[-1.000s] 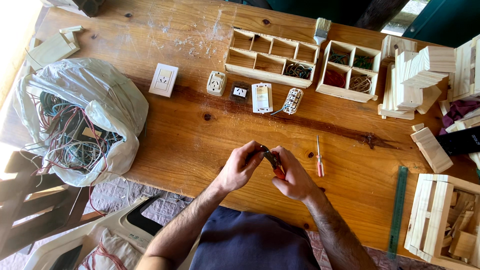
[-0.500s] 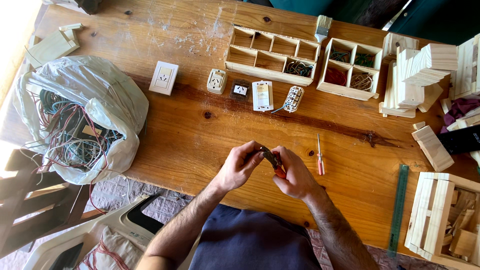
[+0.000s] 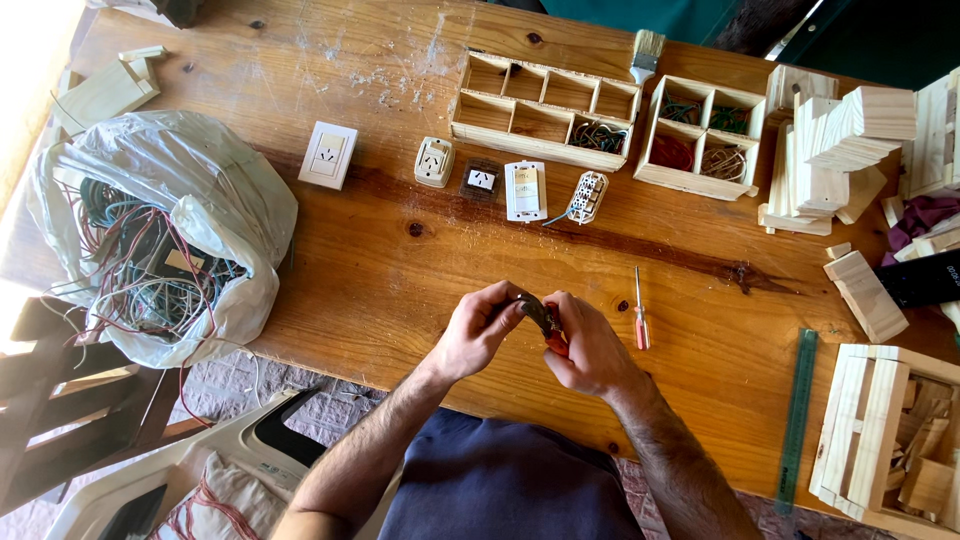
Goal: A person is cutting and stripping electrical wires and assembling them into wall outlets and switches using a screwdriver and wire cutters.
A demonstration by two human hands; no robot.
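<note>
Left hand (image 3: 482, 330) pinches tip of pliers (image 3: 540, 318) | right hand (image 3: 590, 345) clamped round red handles | above tabletop (image 3: 380, 270), screwdriver (image 3: 640, 318) just right | rigid, light metal; grip by handles.

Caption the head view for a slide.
Both hands, left hand and right hand, grip red-handled pliers over a wooden table.

Both bare forearms reach forward from the bottom of the view and angle inward, so the hands meet in the middle. The left hand (image 3: 480, 330) is curled, knuckles up, thumb and fingertips pinched toward the right. The right hand (image 3: 590, 345) is closed in a loose fist, its thumb pressing toward the left hand's fingertips. The two hands touch at the fingertips, wrists slightly bent.
</note>
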